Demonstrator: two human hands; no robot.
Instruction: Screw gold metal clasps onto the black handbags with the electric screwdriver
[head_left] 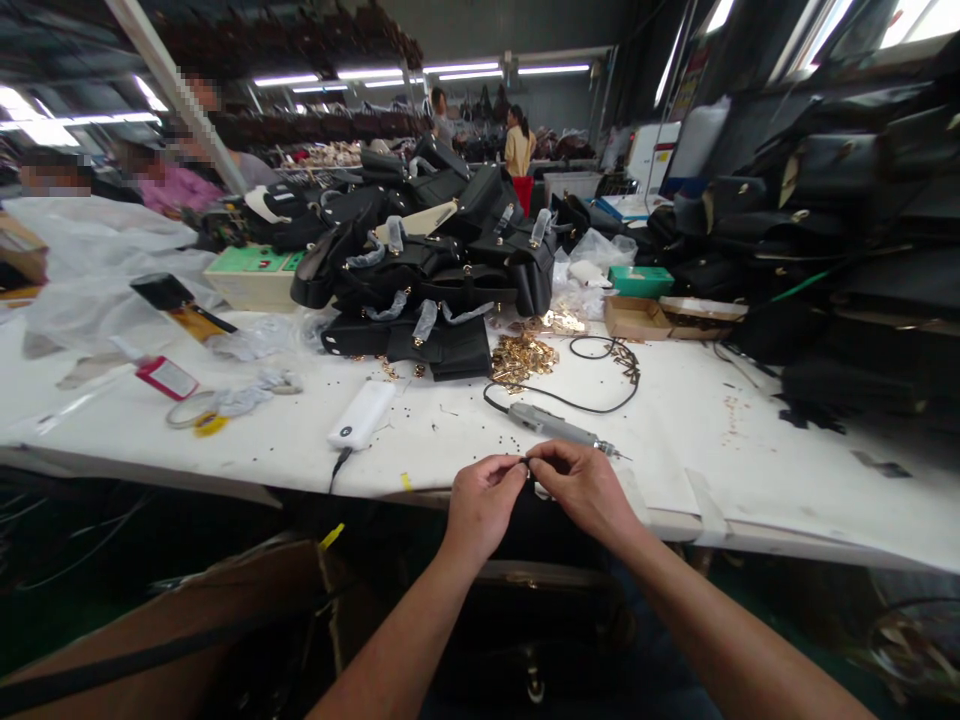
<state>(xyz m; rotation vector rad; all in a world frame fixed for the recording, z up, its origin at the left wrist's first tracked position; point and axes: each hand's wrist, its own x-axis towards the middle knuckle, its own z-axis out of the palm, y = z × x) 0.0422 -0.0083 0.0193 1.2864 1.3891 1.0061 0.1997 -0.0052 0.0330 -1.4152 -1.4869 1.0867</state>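
Observation:
My left hand and my right hand meet at the table's front edge. Thumb and fingertips of both are pinched on a small black piece, mostly covered by the fingers, so its exact kind does not show. Below them a black bag with a gold-coloured clasp lies in my lap, in shadow. Just beyond my right hand rests a grey electric screwdriver, its bit pointing right and its cord looping back. A pile of gold-coloured metal fittings lies farther back.
Black bags are heaped mid-table, with more stacked at right. A white power bank, a red-labelled bottle, a tape roll and a cardboard box stand around. An open carton is below left. People work behind.

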